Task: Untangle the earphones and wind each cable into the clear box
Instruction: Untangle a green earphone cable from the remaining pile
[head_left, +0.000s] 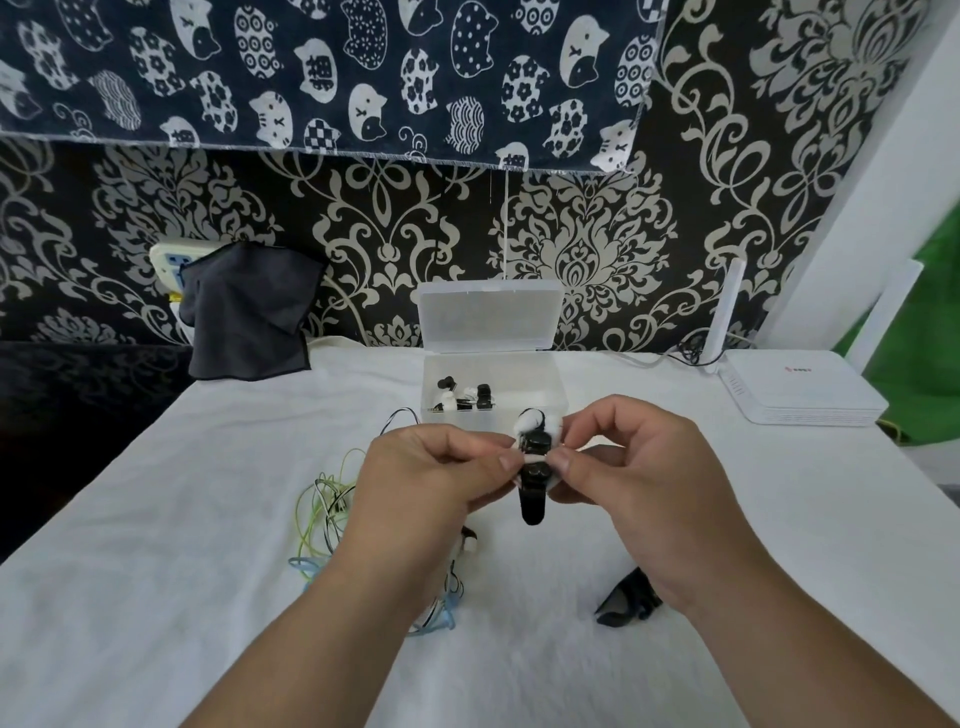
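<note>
White cloth is spread over the worktop (156, 597), where a tangle of cables (322, 519) is left beside the left forearm. A wound earphone bundle (530, 420), banded by a black strap (532, 499), is pinched by the left hand (436, 478) and right hand (634, 467), each grip narrow on it. Fastening the strap is judged the step in hand. Next, the bundle should be lowered into the clear box (550, 395) just beyond, which stands open.

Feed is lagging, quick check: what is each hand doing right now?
Left hand: pinches the wound white earphone bundle, which has a black strap round it.
Right hand: pinches the same bundle from the other side.
</note>
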